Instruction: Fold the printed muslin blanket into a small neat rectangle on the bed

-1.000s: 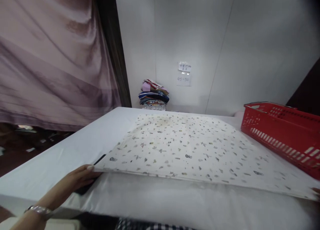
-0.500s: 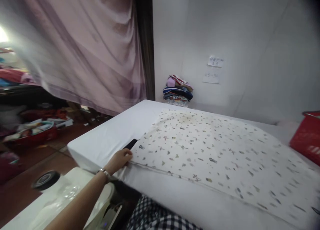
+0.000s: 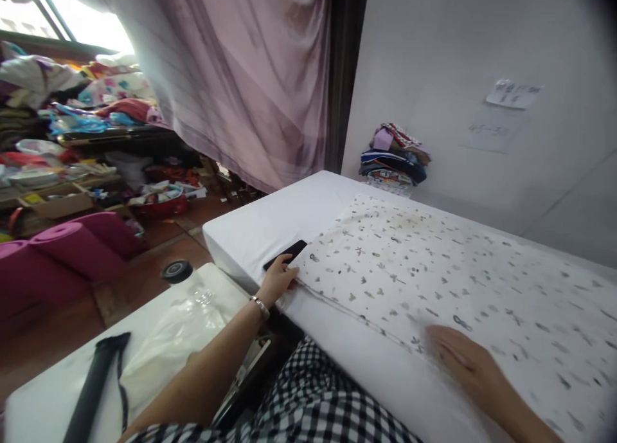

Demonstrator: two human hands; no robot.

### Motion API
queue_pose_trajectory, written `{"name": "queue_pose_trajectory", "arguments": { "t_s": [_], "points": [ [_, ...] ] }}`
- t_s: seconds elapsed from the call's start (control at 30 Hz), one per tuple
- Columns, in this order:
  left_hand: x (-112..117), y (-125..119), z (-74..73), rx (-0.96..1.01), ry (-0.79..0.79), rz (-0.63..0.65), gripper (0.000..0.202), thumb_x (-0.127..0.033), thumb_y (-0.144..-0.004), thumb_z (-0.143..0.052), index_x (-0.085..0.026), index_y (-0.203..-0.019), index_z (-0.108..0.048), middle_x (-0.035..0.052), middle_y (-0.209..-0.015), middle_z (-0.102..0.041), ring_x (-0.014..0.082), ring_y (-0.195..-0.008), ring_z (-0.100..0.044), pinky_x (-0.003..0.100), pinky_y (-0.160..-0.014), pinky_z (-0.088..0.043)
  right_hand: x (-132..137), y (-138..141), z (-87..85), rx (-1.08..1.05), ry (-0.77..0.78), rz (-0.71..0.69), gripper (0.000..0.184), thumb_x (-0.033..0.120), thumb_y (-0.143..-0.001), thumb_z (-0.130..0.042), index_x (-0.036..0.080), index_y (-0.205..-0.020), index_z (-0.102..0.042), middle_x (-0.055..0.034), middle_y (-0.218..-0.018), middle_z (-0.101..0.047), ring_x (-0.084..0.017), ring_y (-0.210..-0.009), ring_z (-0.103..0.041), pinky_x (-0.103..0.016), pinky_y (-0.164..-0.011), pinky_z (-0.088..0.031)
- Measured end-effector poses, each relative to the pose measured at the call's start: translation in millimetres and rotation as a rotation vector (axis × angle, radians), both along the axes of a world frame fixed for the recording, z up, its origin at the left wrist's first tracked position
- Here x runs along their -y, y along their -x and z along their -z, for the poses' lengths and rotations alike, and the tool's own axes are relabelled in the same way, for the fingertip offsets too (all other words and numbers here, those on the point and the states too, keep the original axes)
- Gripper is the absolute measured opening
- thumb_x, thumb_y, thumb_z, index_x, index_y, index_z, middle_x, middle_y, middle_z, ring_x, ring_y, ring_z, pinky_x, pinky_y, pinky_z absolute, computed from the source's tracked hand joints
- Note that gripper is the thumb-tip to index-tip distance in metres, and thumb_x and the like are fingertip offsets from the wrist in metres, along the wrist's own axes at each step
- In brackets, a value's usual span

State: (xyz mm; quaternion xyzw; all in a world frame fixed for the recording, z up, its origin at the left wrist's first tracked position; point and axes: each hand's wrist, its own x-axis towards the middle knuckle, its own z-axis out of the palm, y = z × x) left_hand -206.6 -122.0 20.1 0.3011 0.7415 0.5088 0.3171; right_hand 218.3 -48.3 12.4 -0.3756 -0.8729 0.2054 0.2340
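A white printed cloth, patterned with small scattered motifs, lies spread in layers on a white-covered table. My left hand is at its near left corner, fingers and thumb pinched on the edge. Just past those fingers lies a flat black object that looks like a phone. My right hand is low over the near edge of the cloth, farther right. Motion blurs its fingertips, so whether it grips the cloth does not show.
Folded fabrics are stacked against the wall. A pink curtain hangs at the back. At lower left, a white machine table carries a clear plastic bag and a dark strip. Pink rolls stand on the floor.
The view has swung left, so the table appears farther right. My right hand has come into view over the cloth. My left hand stays at the cloth's corner.
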Motion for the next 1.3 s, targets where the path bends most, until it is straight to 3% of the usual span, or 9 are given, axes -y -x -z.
{"name": "queue_pose_trajectory", "arguments": {
  "t_s": [0.13, 0.23, 0.47, 0.6, 0.7, 0.87, 1.07, 1.2, 1.3],
  "points": [
    [6, 2, 9.8, 0.102, -0.109, 0.009, 0.055, -0.02, -0.069, -0.061, -0.015, -0.12, -0.041, -0.0049, -0.062, -0.051, 0.0094, -0.049, -0.054, 0.021, -0.047, -0.047, 6, 115, -17.0, 0.021, 0.174, -0.301, 0.031, 0.035, -0.089, -0.039, 0.024, -0.109, -0.06, -0.0051, -0.113, -0.059, -0.02, -0.104, -0.054, -0.035, -0.09, -0.046],
    [11, 3, 13.0, 0.205, -0.175, 0.026, 0.058, -0.016, -0.066, -0.06, -0.014, -0.12, -0.039, -0.004, -0.066, -0.055, 0.0088, -0.053, -0.055, 0.022, -0.053, -0.049, 8, 182, -24.8, -0.003, 0.213, -0.376, 0.028, 0.033, -0.088, -0.041, 0.023, -0.108, -0.059, -0.0053, -0.108, -0.059, -0.018, -0.098, -0.055, -0.032, -0.085, -0.046],
    [14, 2, 27.2, 0.203, -0.263, 0.004, 0.05, -0.022, -0.07, -0.056, -0.014, -0.117, -0.04, -0.0008, -0.072, -0.061, 0.0093, -0.054, -0.056, 0.022, -0.055, -0.048, -1, 273, -6.7, 0.051, 0.018, -0.349, 0.026, 0.029, -0.084, -0.053, 0.02, -0.107, -0.056, -0.0041, -0.097, -0.057, -0.016, -0.091, -0.052, -0.027, -0.078, -0.042],
    [13, -1, 29.9, 0.096, -0.226, -0.013, 0.046, -0.026, -0.075, -0.052, -0.016, -0.119, -0.04, -0.0004, -0.073, -0.062, 0.0097, -0.053, -0.057, 0.022, -0.054, -0.048, -1, 289, 0.0, 0.166, -0.086, -0.371, 0.016, 0.026, -0.089, -0.045, 0.02, -0.093, -0.058, -0.0035, -0.088, -0.055, -0.015, -0.085, -0.052, -0.025, -0.071, -0.04],
    [14, -2, 27.6, 0.03, -0.197, -0.033, 0.046, -0.025, -0.077, -0.049, -0.015, -0.121, -0.039, -0.0006, -0.07, -0.062, 0.0103, -0.053, -0.058, 0.023, -0.054, -0.047, 2, 289, 2.7, 0.152, -0.09, -0.406, 0.023, 0.023, -0.092, -0.036, 0.019, -0.084, -0.057, -0.0026, -0.082, -0.054, -0.013, -0.079, -0.052, -0.023, -0.07, -0.039],
    [16, -3, 26.6, -0.011, -0.208, -0.026, 0.043, -0.024, -0.078, -0.047, -0.016, -0.12, -0.041, -0.0014, -0.069, -0.062, 0.0107, -0.053, -0.057, 0.024, -0.056, -0.048, 7, 294, 3.8, 0.117, -0.077, -0.317, 0.019, 0.03, -0.09, -0.042, 0.019, -0.102, -0.053, -0.0039, -0.093, -0.056, -0.015, -0.082, -0.053, -0.024, -0.068, -0.039],
    [18, -3, 28.0, -0.013, -0.175, -0.04, 0.043, -0.027, -0.079, -0.048, -0.017, -0.12, -0.04, -0.0009, -0.072, -0.062, 0.0107, -0.053, -0.057, 0.024, -0.055, -0.048, 12, 301, 3.8, 0.149, -0.094, -0.368, 0.024, 0.023, -0.093, -0.034, 0.019, -0.079, -0.053, -0.0022, -0.084, -0.055, -0.013, -0.076, -0.053, -0.023, -0.065, -0.037],
    [19, -2, 26.9, -0.059, -0.157, -0.015, 0.043, -0.026, -0.079, -0.047, -0.018, -0.121, -0.04, 0.0001, -0.075, -0.064, 0.0125, -0.058, -0.058, 0.025, -0.057, -0.047, 17, 304, 5.0, 0.154, -0.1, -0.335, 0.013, 0.027, -0.089, -0.042, 0.019, -0.093, -0.052, -0.0032, -0.088, -0.056, -0.016, -0.08, -0.054, -0.025, -0.065, -0.038],
    [22, -1, 21.6, -0.212, -0.11, 0.014, 0.042, -0.029, -0.081, -0.047, -0.02, -0.122, -0.043, 0.0024, -0.083, -0.066, 0.0154, -0.068, -0.06, 0.028, -0.065, -0.047, 19, 307, 5.9, 0.186, -0.125, -0.331, 0.018, 0.032, -0.086, -0.047, 0.02, -0.099, -0.049, -0.0042, -0.091, -0.056, -0.018, -0.082, -0.054, -0.027, -0.064, -0.039]
  ]
}}
